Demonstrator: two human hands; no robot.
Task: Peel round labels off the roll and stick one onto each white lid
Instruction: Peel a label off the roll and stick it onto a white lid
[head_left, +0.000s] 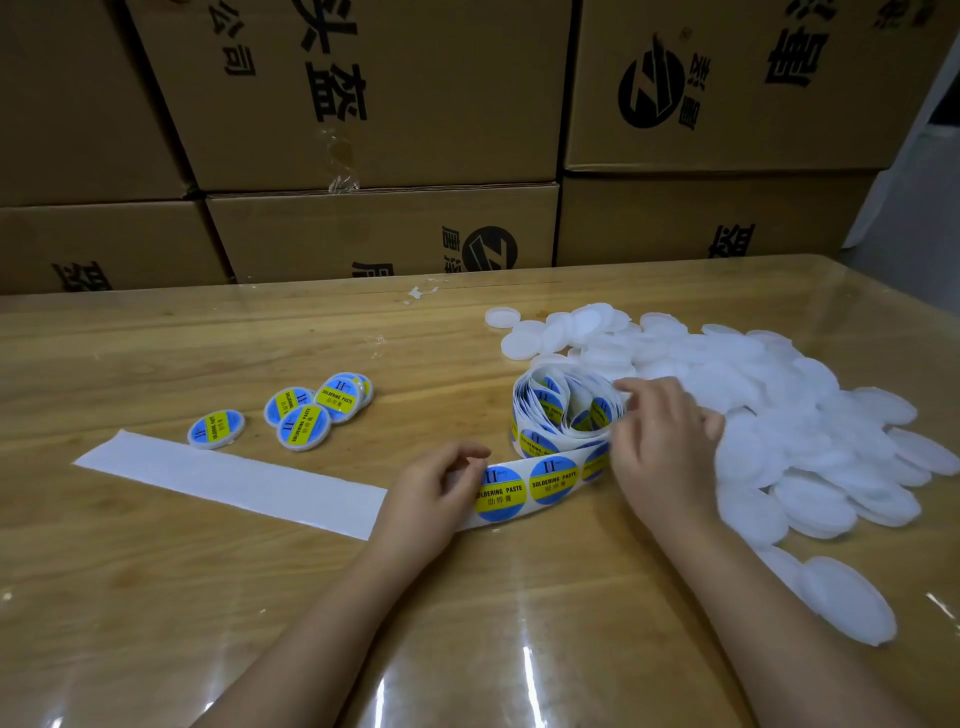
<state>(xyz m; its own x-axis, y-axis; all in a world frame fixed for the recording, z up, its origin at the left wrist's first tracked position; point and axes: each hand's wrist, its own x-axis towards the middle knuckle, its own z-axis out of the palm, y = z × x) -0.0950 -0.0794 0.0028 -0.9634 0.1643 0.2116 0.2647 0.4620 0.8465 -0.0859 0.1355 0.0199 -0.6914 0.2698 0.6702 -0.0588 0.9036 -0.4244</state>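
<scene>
A loose roll of round blue-and-yellow labels (566, 410) stands on the table's middle, its strip running left under my hands. My left hand (431, 499) rests on the strip, fingers curled at the edge of the first label (500, 493). My right hand (660, 441) reaches over the roll's right side, fingers spread and touching the coil. A big heap of plain white lids (779, 415) lies to the right. Several labelled lids (306, 410) sit in a small group at the left. The bare white backing strip (234, 480) trails off to the left.
Stacked cardboard boxes (363, 104) form a wall along the table's far edge. The wooden table (156, 597) is covered by a shiny clear sheet. One white lid (847, 597) lies apart near the right front.
</scene>
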